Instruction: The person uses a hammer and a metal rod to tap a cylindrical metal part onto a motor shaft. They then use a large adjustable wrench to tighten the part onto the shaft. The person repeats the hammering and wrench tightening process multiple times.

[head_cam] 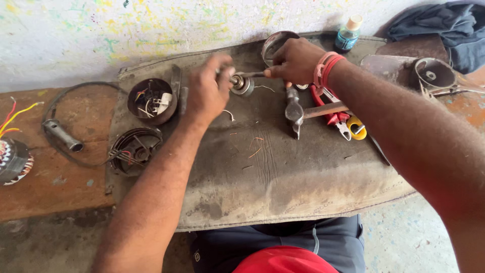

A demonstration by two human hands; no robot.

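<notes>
Near the top centre of the frame the left hand (209, 91) was closed around a small round metal part (242, 85), gripping it from the left side. The right hand (295, 60) came in from the right, fingers pinched on a thin metal rod (251, 75) whose tip met the top of the part. Both were held just above a worn grey mat (283, 172) spread over the table (60, 187). Just right of the part a hammer (294, 112) lay on the mat, its handle running toward red pliers (331, 114) and a yellow ring (356, 126). Behind the right hand a round metal cover (275, 43) showed partly. At the upper left of the mat sat a dark cup (151, 101) with wires inside, and below it a black round frame (134, 150). A small bottle (348, 33) stood at the upper right.
</notes>
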